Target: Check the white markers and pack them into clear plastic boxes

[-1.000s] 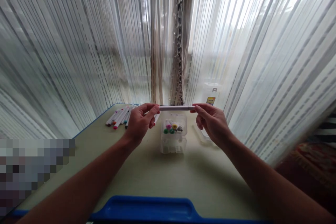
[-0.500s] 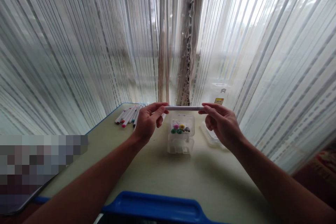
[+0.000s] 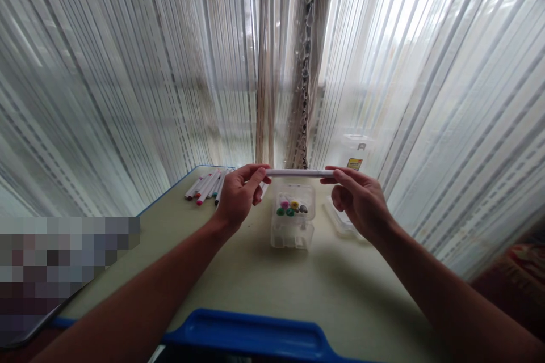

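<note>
A white marker (image 3: pixel 298 173) is held level above the table, stretched between both hands. My left hand (image 3: pixel 239 191) pinches its left end between thumb and fingers. At the other end, my right hand (image 3: pixel 356 193) pinches it the same way, the fingertips hiding the tip. Below the marker stands a clear plastic box (image 3: pixel 293 235), opened, with several small pink, yellow, green and grey pieces (image 3: pixel 290 208) inside. Several white markers with coloured ends (image 3: pixel 206 187) lie in a loose pile left of my left hand, partly hidden by it.
A clear plastic tray or lid (image 3: pixel 338 218) lies under my right hand. Behind it stands a clear case (image 3: pixel 355 150) with a yellow label. The pale table (image 3: pixel 264 283) has a blue rim (image 3: pixel 255 332) at the front. Striped curtains (image 3: pixel 170 68) hang behind.
My right fingers have slid slightly along the marker, and a seam now shows near its right end. The marker sits marginally higher in view; all else stays put.
</note>
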A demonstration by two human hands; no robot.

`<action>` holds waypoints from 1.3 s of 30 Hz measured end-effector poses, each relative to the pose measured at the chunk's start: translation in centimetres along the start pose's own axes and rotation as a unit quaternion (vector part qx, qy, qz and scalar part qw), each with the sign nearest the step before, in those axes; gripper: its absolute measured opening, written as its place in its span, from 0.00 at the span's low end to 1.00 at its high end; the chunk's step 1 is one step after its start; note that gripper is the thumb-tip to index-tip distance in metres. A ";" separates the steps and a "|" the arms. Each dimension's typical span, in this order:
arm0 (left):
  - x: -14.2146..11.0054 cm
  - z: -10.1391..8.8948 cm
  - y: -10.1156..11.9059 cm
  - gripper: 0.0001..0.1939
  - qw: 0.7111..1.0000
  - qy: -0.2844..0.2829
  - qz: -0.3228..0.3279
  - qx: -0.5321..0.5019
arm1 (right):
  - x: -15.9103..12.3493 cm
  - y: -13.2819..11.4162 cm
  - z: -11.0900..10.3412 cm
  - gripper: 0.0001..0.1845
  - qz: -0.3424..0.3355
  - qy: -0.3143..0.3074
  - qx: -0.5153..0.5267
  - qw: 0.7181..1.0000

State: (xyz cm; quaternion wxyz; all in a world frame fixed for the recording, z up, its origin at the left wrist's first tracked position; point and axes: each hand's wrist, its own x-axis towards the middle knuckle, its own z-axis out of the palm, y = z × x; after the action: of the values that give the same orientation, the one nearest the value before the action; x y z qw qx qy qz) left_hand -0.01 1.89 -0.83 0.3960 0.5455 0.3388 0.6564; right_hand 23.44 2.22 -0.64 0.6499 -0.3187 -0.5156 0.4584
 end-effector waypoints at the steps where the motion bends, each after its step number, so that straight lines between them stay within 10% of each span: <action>1: 0.0 0.0 0.0 0.15 1.000 0.000 0.002 0.003 | 0.0 0.0 0.0 0.16 0.000 0.000 0.003 1.000; 39: 0.1 0.0 -0.3 0.15 1.000 -0.009 0.024 -0.001 | 0.1 0.0 0.0 0.20 -0.007 0.027 0.024 0.999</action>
State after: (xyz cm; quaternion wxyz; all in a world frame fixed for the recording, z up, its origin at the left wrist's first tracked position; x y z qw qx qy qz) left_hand -0.01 2.11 -1.09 0.3839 0.5585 0.3213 0.6614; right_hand 23.42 2.31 -0.56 0.6746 -0.3112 -0.4889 0.4572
